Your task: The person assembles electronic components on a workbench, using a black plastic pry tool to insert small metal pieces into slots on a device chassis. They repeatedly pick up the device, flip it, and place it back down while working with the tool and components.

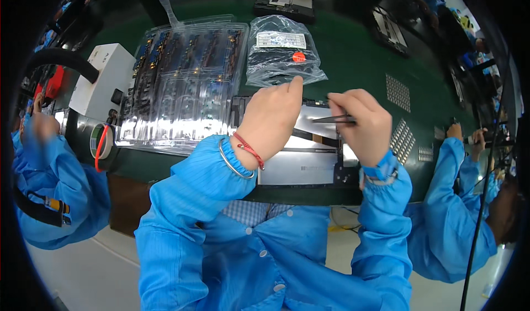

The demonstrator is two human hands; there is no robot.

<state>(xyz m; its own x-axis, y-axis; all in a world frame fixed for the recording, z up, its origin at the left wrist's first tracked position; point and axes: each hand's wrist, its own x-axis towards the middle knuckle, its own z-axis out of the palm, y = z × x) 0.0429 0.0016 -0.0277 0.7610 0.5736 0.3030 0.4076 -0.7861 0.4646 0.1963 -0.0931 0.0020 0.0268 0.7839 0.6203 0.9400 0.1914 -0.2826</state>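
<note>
Green bench [353, 51], right fingers [353, 104] pinching tweezers [329, 120] over opened device [292, 170], left fingers [295, 90], hold unclear

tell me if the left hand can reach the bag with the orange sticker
Probably yes: the bag lies just beyond the left hand, with nothing visible between them, though whether that hand holds something is hidden.

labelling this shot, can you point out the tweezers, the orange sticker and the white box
Tweezers [333, 120]: head view, on the dark shaft.
Orange sticker [298, 57]: head view, at its middle.
White box [105, 86]: head view, on its bare surface.
</note>
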